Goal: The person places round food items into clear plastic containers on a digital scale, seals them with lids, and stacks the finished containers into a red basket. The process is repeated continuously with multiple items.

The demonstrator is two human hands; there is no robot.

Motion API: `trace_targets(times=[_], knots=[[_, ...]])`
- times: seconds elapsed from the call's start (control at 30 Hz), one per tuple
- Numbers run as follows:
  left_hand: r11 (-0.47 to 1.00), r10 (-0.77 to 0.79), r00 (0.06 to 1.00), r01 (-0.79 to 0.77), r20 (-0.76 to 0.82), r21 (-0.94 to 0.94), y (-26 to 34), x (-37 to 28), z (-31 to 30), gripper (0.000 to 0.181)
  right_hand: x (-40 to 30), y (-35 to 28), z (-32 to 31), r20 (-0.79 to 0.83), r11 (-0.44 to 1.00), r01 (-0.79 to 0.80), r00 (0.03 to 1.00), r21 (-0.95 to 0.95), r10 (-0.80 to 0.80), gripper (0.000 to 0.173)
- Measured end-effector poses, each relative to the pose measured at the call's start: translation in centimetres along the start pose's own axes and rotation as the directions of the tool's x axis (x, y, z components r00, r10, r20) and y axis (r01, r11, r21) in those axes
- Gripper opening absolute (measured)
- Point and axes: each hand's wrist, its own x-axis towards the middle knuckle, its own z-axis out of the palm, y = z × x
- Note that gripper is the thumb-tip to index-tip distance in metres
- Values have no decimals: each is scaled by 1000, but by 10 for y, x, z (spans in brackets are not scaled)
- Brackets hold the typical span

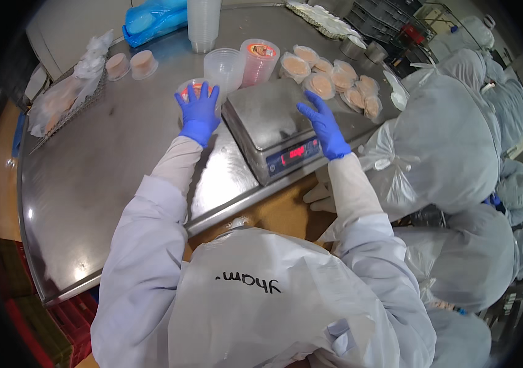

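Observation:
My left hand (pixel 199 114), in a blue glove, lies with spread fingers over a round clear tub lid with a red-orange label (pixel 191 91); whether it grips it I cannot tell. Over the right side of a steel digital scale (pixel 268 115), my right hand (pixel 325 125) is held with its fingers apart and nothing in it. The scale's plate is bare and its red display is lit. Behind the scale stand a stack of clear plastic tubs (pixel 224 69) and a stack of labelled lids (pixel 260 57). Several tubs filled with a pale pink food (pixel 321 85) are grouped to the right.
Two filled tubs (pixel 144 63) stand at the back left beside a plastic bag on a wire rack (pixel 66 99). A tall stack of tubs (pixel 203 23) and a blue bag (pixel 155 20) are at the back. Co-workers in pale aprons (pixel 445 133) stand close on the right.

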Motion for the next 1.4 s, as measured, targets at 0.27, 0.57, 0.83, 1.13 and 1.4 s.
trace_targets(times=[0.27, 0.57, 0.83, 1.13, 1.4], knots=[[981, -174, 969, 156, 174, 112, -71, 8, 5, 73, 125, 100, -79, 83, 894, -360, 916, -269, 393, 85], [953, 214, 962, -244, -168, -181, 10, 95, 20, 52, 103, 113, -26, 125, 939, -323, 943, 116, 309, 83], [940, -50, 984, 104, 172, -324, 23, 131, 10, 45, 187, 287, -362, -746, 870, -354, 461, 344, 482, 76], [795, -383, 916, 261, -120, -547, 43, 119, -25, 23, 135, 347, -314, -792, 917, -232, 465, 323, 397, 62], [901, 281, 948, -315, -151, -300, 121, 4, -124, 18, 113, 282, -278, -526, 729, 187, 807, 659, 268, 40]])
